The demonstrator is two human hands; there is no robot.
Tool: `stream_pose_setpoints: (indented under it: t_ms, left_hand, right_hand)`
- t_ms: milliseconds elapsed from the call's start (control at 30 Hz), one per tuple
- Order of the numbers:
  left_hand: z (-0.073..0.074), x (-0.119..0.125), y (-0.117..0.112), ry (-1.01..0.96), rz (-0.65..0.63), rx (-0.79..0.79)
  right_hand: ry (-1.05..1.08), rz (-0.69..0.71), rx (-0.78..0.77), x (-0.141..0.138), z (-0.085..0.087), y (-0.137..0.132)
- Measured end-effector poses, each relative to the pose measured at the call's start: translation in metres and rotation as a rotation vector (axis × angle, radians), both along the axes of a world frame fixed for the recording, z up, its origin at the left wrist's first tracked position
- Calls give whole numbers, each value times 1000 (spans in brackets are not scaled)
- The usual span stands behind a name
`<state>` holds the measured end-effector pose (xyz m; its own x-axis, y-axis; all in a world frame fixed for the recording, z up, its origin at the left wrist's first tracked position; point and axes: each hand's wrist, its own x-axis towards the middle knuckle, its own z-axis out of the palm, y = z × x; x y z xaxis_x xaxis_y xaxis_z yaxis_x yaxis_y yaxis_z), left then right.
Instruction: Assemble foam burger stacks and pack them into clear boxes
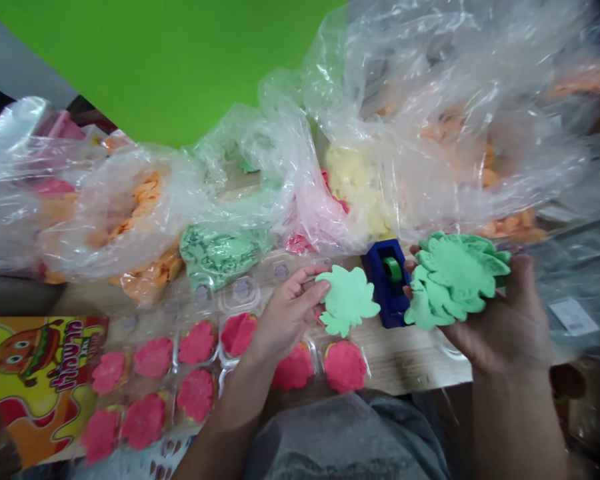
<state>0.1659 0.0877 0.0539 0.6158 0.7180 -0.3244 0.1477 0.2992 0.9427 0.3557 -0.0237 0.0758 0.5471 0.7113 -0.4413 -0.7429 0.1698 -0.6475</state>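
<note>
My left hand pinches a single green leaf-shaped foam piece by its left edge, just above the clear blister tray. Held fanned out in my right hand is a stack of the same green foam pieces, to the right of the single one. The tray's lower pockets hold several pink round pieces; its upper pockets look bare. A blue tape dispenser with a green roll stands between my hands.
Clear plastic bags lie along the back: orange pieces, green pieces, yellow pieces, more orange. A printed burger-picture card lies at the lower left. The wooden table edge runs near my lap.
</note>
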Motion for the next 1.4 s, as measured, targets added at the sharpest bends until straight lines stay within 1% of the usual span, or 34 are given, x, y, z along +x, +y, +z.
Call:
stream_pose_setpoints:
  t_ms: [100, 133, 200, 267, 300, 333, 400, 433, 467, 500, 533, 567, 633, 667, 733, 800, 900, 933, 967, 1033, 1100, 1200, 1233, 1300, 1400]
  left_hand:
    - [23, -16, -8, -183, 86, -245]
    - [27, -19, -11, -214, 105, -275]
    - [29, -24, -18, -183, 108, -209]
    - [23, -29, -28, -62, 91, -30]
    - [16, -32, -35, 14, 75, 108]
    - [7, -35, -43, 80, 39, 282]
    - [-15, -42, -61, 158, -104, 694]
    - [-28, -46, -71, 163, -215, 896]
    - [-40, -50, -80, 172, -313, 1052]
    - [-52, -53, -88, 181, -381, 1158]
    - [-62, -56, -94, 193, -430, 1221]
    - [-69, -58, -99, 212, -446, 1248]
    - [-77, -62, -105, 230, -444, 1251]
    - [-77, -63, -106, 222, -436, 1245]
    - [-72, -65, -106, 191, -398, 1208]
    - [-62, -65, -105, 174, -292, 1117]
    - [-41, -65, -106, 222, -48, 959]
    - [-34, -63, -106, 250, 7, 932]
    - [-27, -62, -106, 279, 35, 922]
    - [-17, -58, -106, 346, 42, 927]
    - [-11, -56, -104, 413, 41, 957]
    - [-9, -57, -100, 470, -22, 1039]
    - [-8, -58, -98, 477, -50, 1033]
    - [-10, -62, -96, 485, -60, 939]
    - [-14, -66, -94, 478, 47, 733]
  right_hand:
    - [11, -4, 9, -3, 2, 1]
    - [11, -1, 13, -5, 3, 0]
    - [-2, -1, 15, -8, 3, -2]
    - [-15, 4, 7, -11, 3, -6]
    - [-24, 4, 2, -12, 3, -9]
    - [-32, 3, -3, -13, 2, -13]
    - [-47, -10, -13, -14, -1, -21]
    - [-50, -20, -23, -14, -4, -25]
    - [-49, -27, -38, -14, -7, -29]
    - [-40, -30, -61, -14, -10, -34]
    - [-29, -34, -88, -15, -13, -37]
    - [-16, -35, -110, -15, -16, -41]
    - [14, -28, -131, -18, -22, -46]
    - [31, -20, -128, -20, -24, -48]
    - [64, 12, -107, -29, -28, -49]
    - [115, 76, -87, -43, -30, -48]
    - [226, 212, -39, -70, -33, -44]
    - [256, 246, -18, -79, -35, -42]
    - [278, 271, 5, -87, -36, -41]
    - [305, 312, 46, -102, -37, -39]
    - [329, 363, 86, -114, -38, -38]
    - [376, 437, 129, -125, -39, -37]
    - [390, 447, 134, -128, -39, -37]
    - [400, 452, 135, -132, -40, -36]
    - [391, 452, 113, -137, -45, -36]
